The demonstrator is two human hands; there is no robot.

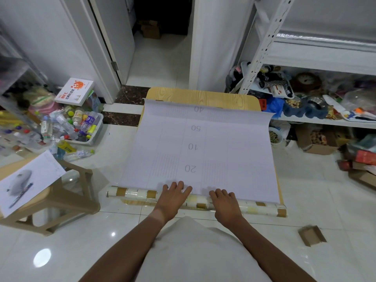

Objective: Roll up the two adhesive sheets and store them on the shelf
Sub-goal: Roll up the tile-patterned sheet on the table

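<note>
An adhesive sheet (203, 143) lies on the floor with its white gridded backing up, printed with 10, 20, 40, 50. Its near end is wound into a roll (138, 193) showing a cream and brown tile pattern. My left hand (173, 197) and my right hand (224, 201) rest palm down on top of the roll, fingers spread onto the backing. A second sheet with a wood-grain face (199, 96) lies flat underneath, showing at the far end and along the right edge. The white metal shelf (317, 58) stands at the right.
A beige plastic stool (61, 200) with a printed paper on it stands at the left. A tray of bottles (81, 127) sits behind it. Boxes and clutter (317, 143) fill the shelf's lower levels. A small cardboard piece (312, 235) lies at the right. A doorway opens ahead.
</note>
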